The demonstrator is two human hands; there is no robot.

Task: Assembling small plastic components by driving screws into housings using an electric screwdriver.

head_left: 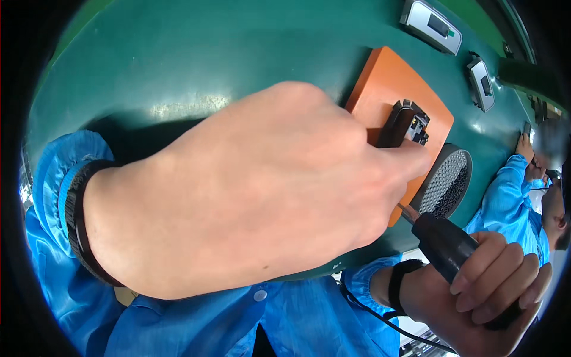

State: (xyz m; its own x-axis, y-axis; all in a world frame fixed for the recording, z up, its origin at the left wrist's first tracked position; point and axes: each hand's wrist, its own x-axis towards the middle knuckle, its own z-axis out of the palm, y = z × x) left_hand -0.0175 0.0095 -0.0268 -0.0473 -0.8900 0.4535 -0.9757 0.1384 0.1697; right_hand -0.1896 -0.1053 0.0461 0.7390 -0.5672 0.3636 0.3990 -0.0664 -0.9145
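Observation:
My left hand (262, 184) reaches across the middle, its fingers curled and its index finger against a black plastic housing (392, 128). This housing sits on an orange block (392, 77) and shows small metal and white parts inside. My hand hides its lower end and my thumb. At lower right, my right hand (493, 285) is wrapped round a black electric screwdriver (443, 241). Its thin metal bit points up and left, close to my left fingers. Whether the bit touches anything is hidden.
Beside the orange block stands a round grey tray (470, 172) with small dark screws. Two silver-grey housings (431, 27) (480, 83) lie at the far right of the green table (178, 53). A cable (372, 312) runs below my right wrist. Another person in blue (511, 196) works at right.

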